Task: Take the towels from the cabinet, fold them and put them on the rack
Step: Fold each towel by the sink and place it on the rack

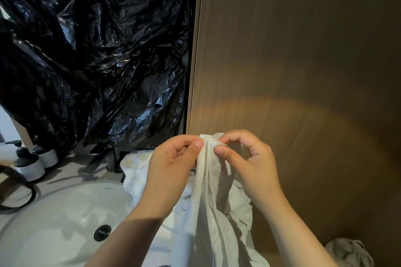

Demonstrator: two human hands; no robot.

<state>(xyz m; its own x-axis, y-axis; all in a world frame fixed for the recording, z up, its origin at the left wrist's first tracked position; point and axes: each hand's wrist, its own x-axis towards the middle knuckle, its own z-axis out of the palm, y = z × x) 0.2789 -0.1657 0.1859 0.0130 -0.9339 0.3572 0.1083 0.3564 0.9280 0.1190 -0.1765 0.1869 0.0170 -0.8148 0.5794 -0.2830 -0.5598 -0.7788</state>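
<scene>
A white towel (pixel 211 208) hangs bunched in front of me, its top edge lifted to the middle of the view. My left hand (pixel 171 167) pinches that edge between thumb and fingers. Right beside it, my right hand (pixel 247 165) pinches the same edge, its other fingers curled. The two hands almost touch. The towel's lower part drapes down over the counter beside the sink. More white cloth (pixel 136 171) lies heaped on the counter behind my left hand. No rack is in view.
A white sink basin (pixel 54 219) with a dark faucet (pixel 95 162) fills the lower left. Two pump bottles (pixel 30 162) stand at the left. Black plastic sheeting (pixel 93 50) covers the wall. A brown wooden panel (pixel 303 50) rises on the right. Grey cloth (pixel 349 251) lies bottom right.
</scene>
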